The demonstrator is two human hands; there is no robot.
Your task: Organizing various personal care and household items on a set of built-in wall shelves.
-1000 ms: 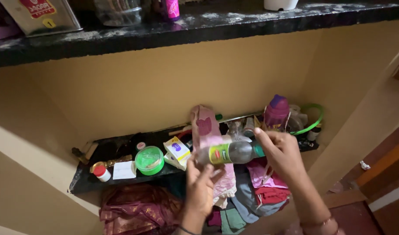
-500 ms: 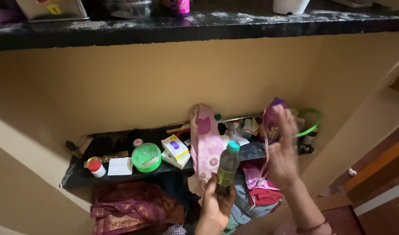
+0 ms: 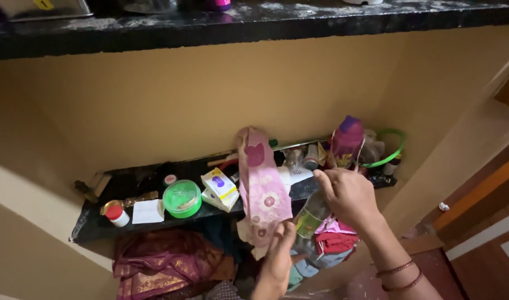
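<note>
Item, clear bottle (image 3: 311, 218) of yellow-green liquid, below the dark shelf's (image 3: 93, 225) front edge: your right hand (image 3: 349, 195) clamped over it, left hand (image 3: 278, 256) cupped beneath; keep it upright, clear of the pink cloth (image 3: 261, 189).

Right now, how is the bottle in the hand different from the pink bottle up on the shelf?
The clear bottle holds yellow-green liquid and is see-through; the pink bottle is solid pink with a purple top. The clear bottle is tilted and gripped by the right hand, below the shelf's edge; the pink bottle stands upright on the dark shelf, with no hand on it. Both are plastic-looking bottles.
</note>
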